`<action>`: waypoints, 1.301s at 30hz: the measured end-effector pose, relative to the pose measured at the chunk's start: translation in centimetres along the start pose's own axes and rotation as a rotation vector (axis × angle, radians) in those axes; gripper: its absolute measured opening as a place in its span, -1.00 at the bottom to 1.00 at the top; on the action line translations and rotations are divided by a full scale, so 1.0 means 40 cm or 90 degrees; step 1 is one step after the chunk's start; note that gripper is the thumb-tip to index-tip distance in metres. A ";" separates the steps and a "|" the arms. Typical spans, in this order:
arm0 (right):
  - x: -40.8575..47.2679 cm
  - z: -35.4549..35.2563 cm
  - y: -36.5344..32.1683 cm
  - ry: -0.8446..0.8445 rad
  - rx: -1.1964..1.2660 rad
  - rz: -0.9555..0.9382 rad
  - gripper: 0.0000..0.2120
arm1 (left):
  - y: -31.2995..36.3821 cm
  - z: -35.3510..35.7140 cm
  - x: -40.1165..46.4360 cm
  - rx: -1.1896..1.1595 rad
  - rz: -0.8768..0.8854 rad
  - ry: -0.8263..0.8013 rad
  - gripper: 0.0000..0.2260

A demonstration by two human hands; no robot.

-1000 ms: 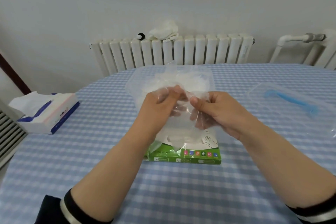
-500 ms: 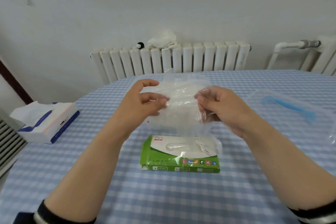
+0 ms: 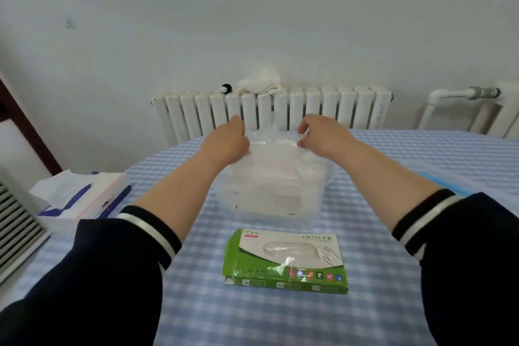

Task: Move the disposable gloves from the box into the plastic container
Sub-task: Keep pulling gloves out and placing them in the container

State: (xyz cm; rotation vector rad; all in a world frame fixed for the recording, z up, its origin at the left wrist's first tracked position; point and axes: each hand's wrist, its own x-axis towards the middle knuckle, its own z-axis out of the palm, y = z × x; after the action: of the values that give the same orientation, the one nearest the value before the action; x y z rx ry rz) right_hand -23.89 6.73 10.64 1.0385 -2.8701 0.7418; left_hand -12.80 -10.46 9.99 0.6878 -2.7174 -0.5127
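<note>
The disposable gloves [image 3: 273, 139], a thin clear bunch held up over the box [image 3: 286, 260] half a second ago, are now stretched flat over the mouth of the plastic container [image 3: 269, 196] just beyond the box. The left hand [image 3: 229, 143] and right hand [image 3: 317, 135] each pinch an edge with curled fingers, so only lowering and letting go seems left.

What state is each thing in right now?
Gloves: a clear bunch pinched by both hands, over the open container.
Container: on the table, lid off, white stack inside.
Box: lying flat, a clear bit sticking out of its slot.
Lid: lying to the right, partly hidden.
Left hand: grip closed on the gloves.
Right hand: grip closed on the gloves.
</note>
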 end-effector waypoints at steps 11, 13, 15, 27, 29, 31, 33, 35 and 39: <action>-0.047 -0.018 -0.108 -0.157 -0.094 -0.100 -0.47 | -0.031 0.027 0.021 0.179 0.071 0.032 -0.91; -0.046 0.000 -0.107 -0.273 -0.117 -0.083 -0.36 | -0.044 0.024 0.015 0.240 0.118 0.088 -0.84; -0.036 0.025 -0.093 -0.308 -0.165 -0.063 -0.31 | -0.041 0.016 0.001 0.377 0.215 0.165 -0.77; -0.008 0.108 -0.084 -0.418 -0.077 0.143 -0.55 | 0.011 0.076 0.048 0.181 -0.121 -0.494 -0.74; -0.015 0.098 -0.085 -0.410 -0.101 0.116 -0.60 | -0.002 0.095 0.060 0.129 -0.205 -0.484 -0.69; -0.026 0.086 -0.088 -0.396 -0.201 0.060 -0.69 | -0.017 0.109 0.072 0.118 -0.224 -0.481 -0.57; -0.039 0.081 -0.093 -0.385 -0.333 -0.003 -0.83 | -0.030 0.118 0.077 0.128 -0.222 -0.481 -0.52; -0.042 0.066 -0.100 -0.340 -0.448 -0.035 -0.93 | -0.030 0.105 0.067 0.179 -0.152 -0.487 -0.67; -0.064 -0.028 -0.116 -0.190 -0.487 -0.072 -0.77 | -0.010 0.075 0.042 0.300 -0.001 -0.518 -0.63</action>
State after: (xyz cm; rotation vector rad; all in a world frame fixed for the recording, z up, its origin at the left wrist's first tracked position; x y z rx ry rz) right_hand -19.26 5.65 13.25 1.2126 -2.8411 -0.5369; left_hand -15.14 -10.85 7.46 0.6934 -3.6719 -0.1492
